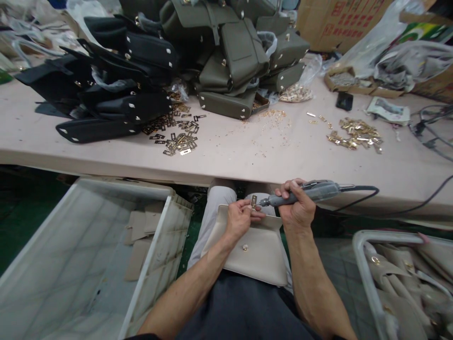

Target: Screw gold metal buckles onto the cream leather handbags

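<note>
Beige bag [264, 250]: lies on lap [217, 200], near side of table [300, 160], with metal plate [254, 201] pinched in left hand [240, 217] and corded screwdriver [322, 190] grasped in right hand [297, 205], could get scratched by slipping bit [261, 203].

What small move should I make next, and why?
I'd probably line up the power tool with the metal plate: your right hand holds the tool, its tip close to the plate, which your left hand holds near the beige bag. Whether tip and plate touch is unclear.
</note>
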A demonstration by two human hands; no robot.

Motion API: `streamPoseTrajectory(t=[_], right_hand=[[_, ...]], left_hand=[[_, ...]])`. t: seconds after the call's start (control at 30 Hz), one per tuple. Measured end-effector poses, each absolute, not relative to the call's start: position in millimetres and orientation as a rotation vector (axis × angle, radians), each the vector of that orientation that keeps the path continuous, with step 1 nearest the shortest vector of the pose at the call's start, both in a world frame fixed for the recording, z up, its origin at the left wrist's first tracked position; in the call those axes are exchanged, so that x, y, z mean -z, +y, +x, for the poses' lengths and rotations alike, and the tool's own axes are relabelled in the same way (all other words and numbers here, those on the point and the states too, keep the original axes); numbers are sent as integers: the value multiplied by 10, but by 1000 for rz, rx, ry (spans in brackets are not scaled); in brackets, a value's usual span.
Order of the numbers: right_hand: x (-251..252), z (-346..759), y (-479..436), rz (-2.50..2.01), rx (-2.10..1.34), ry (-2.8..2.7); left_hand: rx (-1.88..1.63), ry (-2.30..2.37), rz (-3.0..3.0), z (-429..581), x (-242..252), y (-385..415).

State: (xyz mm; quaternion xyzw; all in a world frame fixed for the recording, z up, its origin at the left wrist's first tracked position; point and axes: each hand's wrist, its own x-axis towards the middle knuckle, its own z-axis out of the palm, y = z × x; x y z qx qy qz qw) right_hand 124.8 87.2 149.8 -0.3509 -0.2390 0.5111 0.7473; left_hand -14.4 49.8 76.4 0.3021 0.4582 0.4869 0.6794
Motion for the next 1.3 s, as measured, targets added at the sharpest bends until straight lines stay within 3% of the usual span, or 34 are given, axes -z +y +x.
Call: streamPoseTrajectory(t=[0.53,1.3], right_hand=[[-1550,1023,747,-813,-936,-956],[-1637,1041,856,-853,-1348,-1561]], left_hand=[[-1093,1033,696,-137,-776,520],[-1145,985,751,-113,-677,386]])
